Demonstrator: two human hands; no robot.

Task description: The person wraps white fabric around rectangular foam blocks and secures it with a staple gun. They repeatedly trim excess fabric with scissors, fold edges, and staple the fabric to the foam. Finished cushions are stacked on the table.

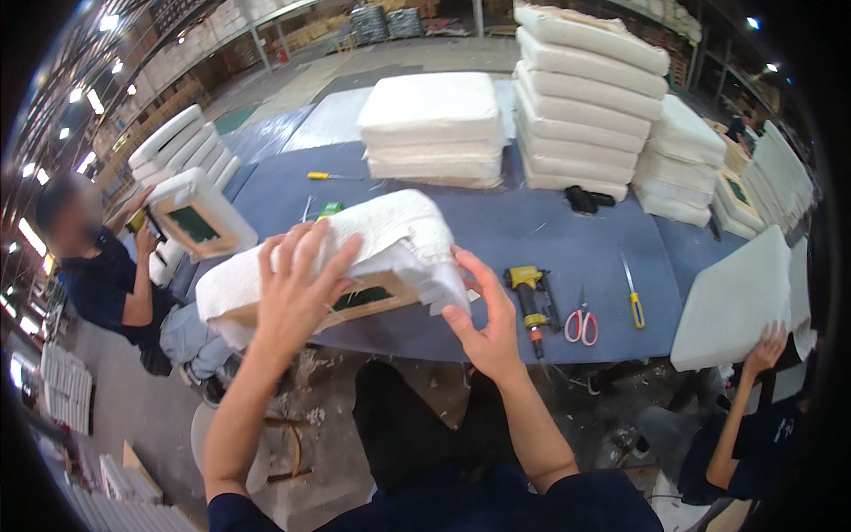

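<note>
A white fabric-covered seat cushion (403,222) stands tilted on edge before me, its wooden frame (372,300) and dark green centre showing underneath. My left hand (301,279) lies over its near side, fingers spread on the fabric, gripping and steadying it. At the right corner, loose white fabric (439,277) hangs in folds. My right hand (489,324) has thumb and forefinger on that fabric, one on each side of the folded corner. Partly hidden behind the cushion is a small green item (331,210).
On the blue table (567,239) lie a yellow staple gun (529,297), red-handled scissors (581,326) and two yellow-handled screwdrivers (636,306). Stacked white cushions (585,106) rise at the back. Co-workers handle cushions at left (106,275) and right (753,443).
</note>
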